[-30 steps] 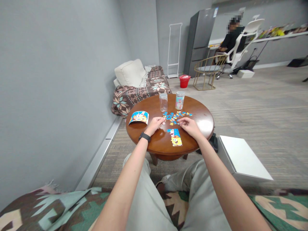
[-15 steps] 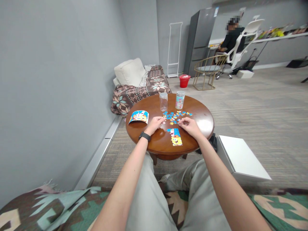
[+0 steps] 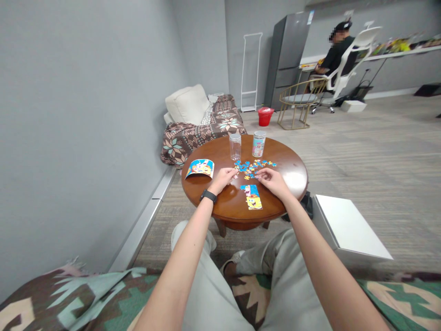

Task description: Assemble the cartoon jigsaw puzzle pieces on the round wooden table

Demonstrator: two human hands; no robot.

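Loose jigsaw puzzle pieces point(image 3: 247, 167), mostly blue and yellow, lie scattered on a round brown table point(image 3: 206, 149). My left hand point(image 3: 224, 179), with a black band on its wrist, is closed in a pinch at the pile's left side, a pale puzzle piece point(image 3: 236, 176) at its fingertips. On the other side, my right hand point(image 3: 271, 179) has its fingertips pressed together over a small blue piece at the pile's near edge. A partly joined puzzle point(image 3: 254, 201) with a yellow cartoon figure lies nearer me, between the hands. To the left stands a curved picture sheet point(image 3: 200, 168).
Behind the pieces stand a clear jar point(image 3: 235, 148) and a jar with a printed label point(image 3: 258, 145). A white box point(image 3: 347, 225) is on the floor at right. Farther off are a red bin point(image 3: 264, 116), a gold-framed chair point(image 3: 299, 99) and a seated person point(image 3: 337, 53).
My legs have shifted, the left knee moving out to the left. Both hands stay almost in place among the pieces. The seated person's head has moved slightly.
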